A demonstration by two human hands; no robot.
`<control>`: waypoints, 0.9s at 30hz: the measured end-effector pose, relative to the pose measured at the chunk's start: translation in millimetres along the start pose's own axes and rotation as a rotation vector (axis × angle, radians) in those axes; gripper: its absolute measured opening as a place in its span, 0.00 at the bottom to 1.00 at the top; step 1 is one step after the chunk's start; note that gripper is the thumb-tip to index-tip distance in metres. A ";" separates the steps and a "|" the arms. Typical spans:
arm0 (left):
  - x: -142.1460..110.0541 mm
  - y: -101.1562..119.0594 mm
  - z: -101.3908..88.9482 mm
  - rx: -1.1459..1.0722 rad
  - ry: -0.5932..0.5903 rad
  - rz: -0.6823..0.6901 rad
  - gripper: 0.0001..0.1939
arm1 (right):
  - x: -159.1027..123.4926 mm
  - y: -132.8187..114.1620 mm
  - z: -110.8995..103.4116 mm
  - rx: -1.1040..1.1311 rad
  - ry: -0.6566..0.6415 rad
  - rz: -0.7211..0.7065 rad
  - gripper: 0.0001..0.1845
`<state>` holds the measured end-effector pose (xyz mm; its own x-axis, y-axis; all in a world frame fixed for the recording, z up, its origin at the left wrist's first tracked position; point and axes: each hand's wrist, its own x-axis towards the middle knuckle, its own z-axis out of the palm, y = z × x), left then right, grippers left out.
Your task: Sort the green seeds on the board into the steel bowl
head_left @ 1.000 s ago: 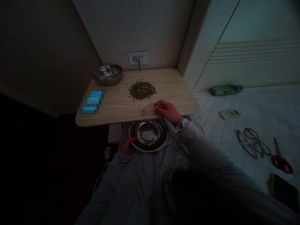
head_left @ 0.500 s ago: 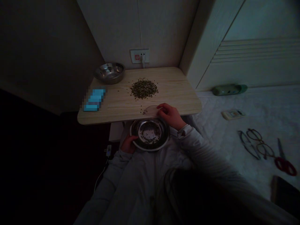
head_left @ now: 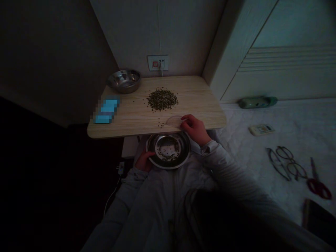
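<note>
Your left hand gripping a metal bowl at your lap, dark seeds inside, your right hand, fingers narrow, pinching a clear curved piece over the wooden table, seed pile beyond.

Lighting is dim. Wall socket: 12 o'clock. Ribbed pale panel: 2 o'clock. White quilted bedding: 4 o'clock. Deep shadow: 8 o'clock.

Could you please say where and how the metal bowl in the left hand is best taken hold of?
The metal bowl is probably best taken by its right rim, from the right: the left hand has the left rim, and the table crowds the far side. Its wide, open top leaves loose grains exposed, so keep it level.
</note>
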<state>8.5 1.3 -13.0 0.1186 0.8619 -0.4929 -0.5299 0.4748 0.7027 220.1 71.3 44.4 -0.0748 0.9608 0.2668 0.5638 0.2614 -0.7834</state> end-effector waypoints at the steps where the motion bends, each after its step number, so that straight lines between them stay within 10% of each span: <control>1: -0.1 0.0 0.0 -0.003 -0.004 0.010 0.10 | 0.4 0.4 -0.1 0.003 0.000 0.004 0.13; 27: -0.1 0.5 0.1 0.000 -0.005 0.000 0.12 | 2.8 2.6 -2.9 -0.087 0.063 0.021 0.13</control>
<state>8.3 1.5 -12.5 0.1226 0.8626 -0.4907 -0.5300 0.4749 0.7025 223.8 74.4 44.7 -0.0118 0.9576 0.2880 0.6341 0.2298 -0.7383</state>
